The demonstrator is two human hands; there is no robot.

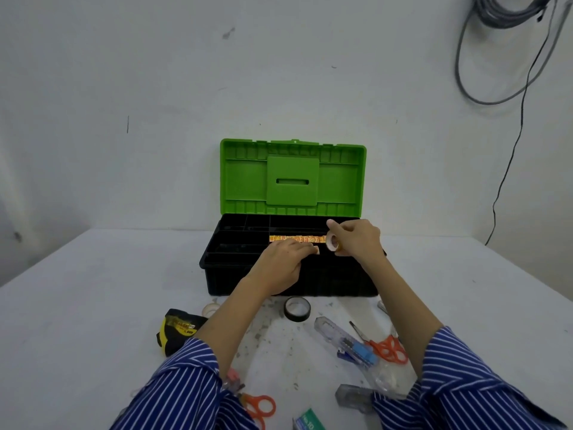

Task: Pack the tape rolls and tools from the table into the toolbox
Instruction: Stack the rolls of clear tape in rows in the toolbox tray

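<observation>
Fingers: the right hand (356, 238) pinches a small clear tape roll (333, 242) over the tray; the left hand (283, 262) lies curled over the tray's front, fingertips on a small pale piece (316, 250), grip not clear.
Toolbox: the toolbox (288, 274) stands open at the table's far side, green lid (293, 178) upright, black divided tray on top.
Already packed: one orange-patterned strip (296, 238) lies in a middle compartment; other compartments look dark, contents not readable.
In hand: the clear roll sits above the right end of the tray, not yet set down.
Left on table: black tape roll (297, 308) just before the box; pale tape roll (210, 308) beside the yellow tape measure (179, 330); two orange scissors (389, 347) (257, 408); clear-cased blue tool (350, 342); grey tool (353, 395); green-and-white box (308, 422) at the bottom edge.
Progress: early, by judgement; most items are still outside the box.
Remaining: seat the held roll, then gather the rest.
</observation>
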